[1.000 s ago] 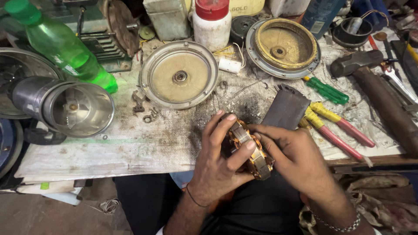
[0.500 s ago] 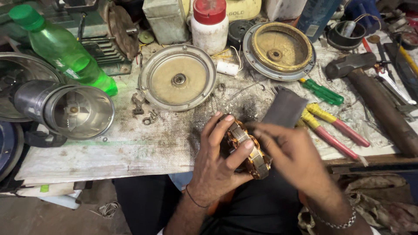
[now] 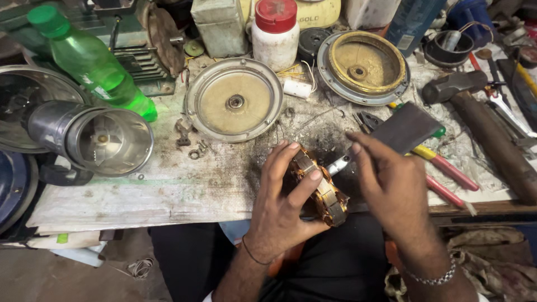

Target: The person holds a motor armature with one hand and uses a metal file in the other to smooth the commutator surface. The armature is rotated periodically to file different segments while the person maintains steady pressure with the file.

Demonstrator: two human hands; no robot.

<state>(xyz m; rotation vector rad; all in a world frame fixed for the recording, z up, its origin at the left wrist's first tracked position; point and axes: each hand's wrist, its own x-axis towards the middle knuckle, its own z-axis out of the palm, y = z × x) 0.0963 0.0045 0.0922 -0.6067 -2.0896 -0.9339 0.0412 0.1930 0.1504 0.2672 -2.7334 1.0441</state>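
1. The left hand (image 3: 282,204) rises from the lower middle of the frame, fingers curled around a copper-wound motor core (image 3: 320,187), gripping it at the worktop's (image 3: 168,190) near edge.
2. The right hand (image 3: 394,187) comes in from the lower right, fingers pinching a flat metal scraper (image 3: 400,130) whose shaft meets the core.
3. A round metal cover (image 3: 234,100) lies above, in the centre.
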